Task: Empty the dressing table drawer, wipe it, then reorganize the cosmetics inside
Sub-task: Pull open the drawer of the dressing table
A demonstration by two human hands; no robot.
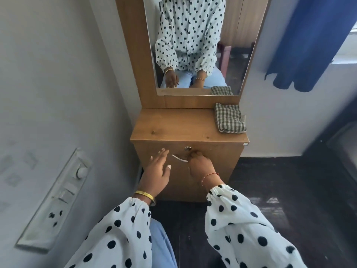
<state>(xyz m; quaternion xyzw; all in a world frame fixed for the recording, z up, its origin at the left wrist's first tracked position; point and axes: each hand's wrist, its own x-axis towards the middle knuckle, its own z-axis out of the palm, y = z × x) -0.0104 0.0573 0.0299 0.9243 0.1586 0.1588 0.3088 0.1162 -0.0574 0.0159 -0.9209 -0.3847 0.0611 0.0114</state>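
A wooden dressing table (173,126) stands before me with a closed drawer front (218,163). The front carries a white curved handle (178,158) and a round metal lock (187,148). My right hand (200,165) grips the right end of the handle, fingers curled round it. My left hand (157,173) hovers just left of the handle with fingers spread and straight, holding nothing. A folded green-and-white checked cloth (229,118) lies on the tabletop's right side. The drawer's contents are hidden.
A tall mirror (193,45) rises behind the tabletop and reflects me. The left wall holds a switch panel (58,198). A blue curtain (301,45) hangs at the right. Dark floor (270,190) spreads right of the table.
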